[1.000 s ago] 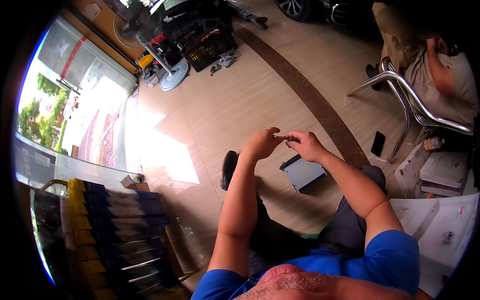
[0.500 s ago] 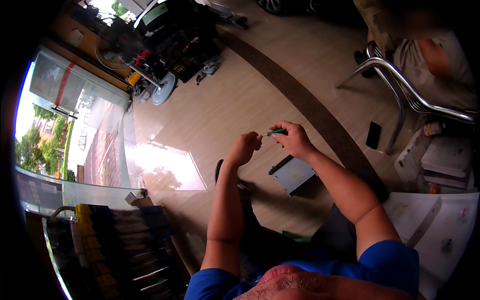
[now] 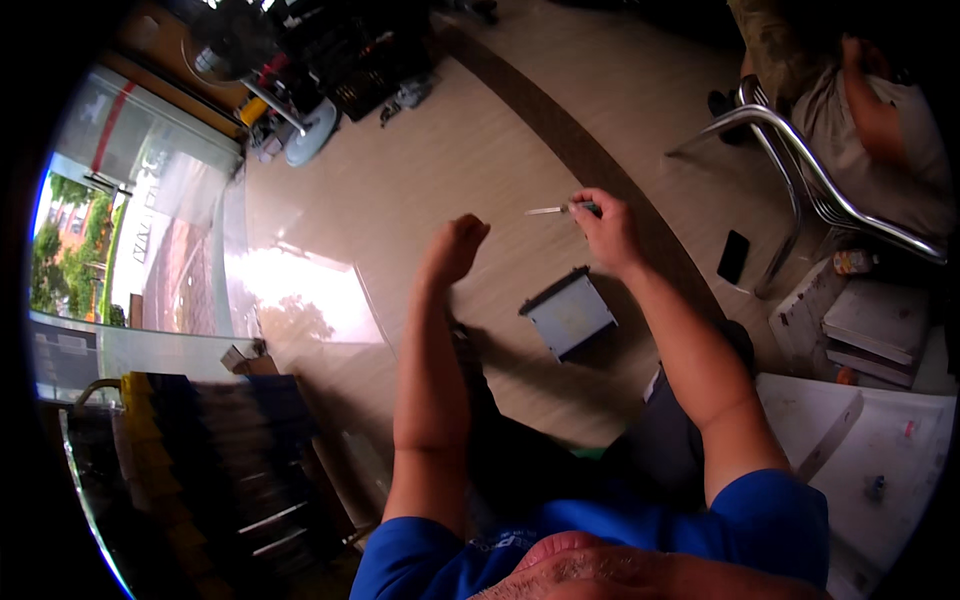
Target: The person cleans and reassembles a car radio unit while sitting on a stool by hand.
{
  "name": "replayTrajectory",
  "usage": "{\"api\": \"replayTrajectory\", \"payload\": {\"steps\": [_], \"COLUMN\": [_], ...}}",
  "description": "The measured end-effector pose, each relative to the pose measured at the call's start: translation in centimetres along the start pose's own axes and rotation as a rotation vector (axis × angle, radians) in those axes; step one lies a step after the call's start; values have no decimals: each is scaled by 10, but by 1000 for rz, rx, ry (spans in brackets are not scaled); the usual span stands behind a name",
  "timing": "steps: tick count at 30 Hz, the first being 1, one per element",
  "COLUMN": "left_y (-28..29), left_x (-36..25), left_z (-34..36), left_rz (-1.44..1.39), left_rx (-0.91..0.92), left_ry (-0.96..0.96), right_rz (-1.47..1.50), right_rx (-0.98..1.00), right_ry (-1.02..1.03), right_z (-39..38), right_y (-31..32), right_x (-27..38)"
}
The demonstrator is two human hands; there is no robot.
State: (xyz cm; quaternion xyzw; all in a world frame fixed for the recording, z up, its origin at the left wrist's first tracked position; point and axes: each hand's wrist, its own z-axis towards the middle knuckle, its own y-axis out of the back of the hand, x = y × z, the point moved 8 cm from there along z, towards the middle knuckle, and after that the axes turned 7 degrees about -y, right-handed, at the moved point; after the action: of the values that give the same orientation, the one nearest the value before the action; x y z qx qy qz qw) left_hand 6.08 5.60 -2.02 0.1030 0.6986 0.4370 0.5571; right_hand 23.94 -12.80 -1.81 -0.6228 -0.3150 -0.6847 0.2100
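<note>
And there, pinched by the right hand (image 3: 611, 228), a screwdriver (image 3: 548, 211) was held clear of the grey case (image 3: 572, 318); the left hand (image 3: 456, 248) was curled, any grip hidden! Untouched on the floor (image 3: 400, 180), the case showed no finished step. Small parts (image 3: 876, 488) were carried near the white tray (image 3: 800, 400)'s right edge.

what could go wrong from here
The screwdriver in the right hand points leftward, roughly toward the left hand, so a slip might jab it. If dropped, it could scratch the grey box on the floor. The black phone, lying near the metal chair, might get stepped on.
</note>
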Motion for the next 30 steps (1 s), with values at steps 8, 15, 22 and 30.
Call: {"api": "replayTrajectory", "payload": {"steps": [8, 15, 22, 30], "left_y": [10, 16, 13, 19], "left_x": [-18, -38, -15, -22], "left_z": [7, -19, -16, -18], "left_rz": [156, 176, 151, 174], "left_rx": [52, 7, -63, -11], "left_ry": [-70, 13, -73, -40], "right_rz": [-715, -918, -927, -906], "right_rx": [354, 645, 672, 721], "right_ry": [51, 120, 186, 169], "right_z": [-32, -88, -97, -93], "right_y": [-69, -122, -140, -149], "right_x": [-65, -133, -172, -182]}}
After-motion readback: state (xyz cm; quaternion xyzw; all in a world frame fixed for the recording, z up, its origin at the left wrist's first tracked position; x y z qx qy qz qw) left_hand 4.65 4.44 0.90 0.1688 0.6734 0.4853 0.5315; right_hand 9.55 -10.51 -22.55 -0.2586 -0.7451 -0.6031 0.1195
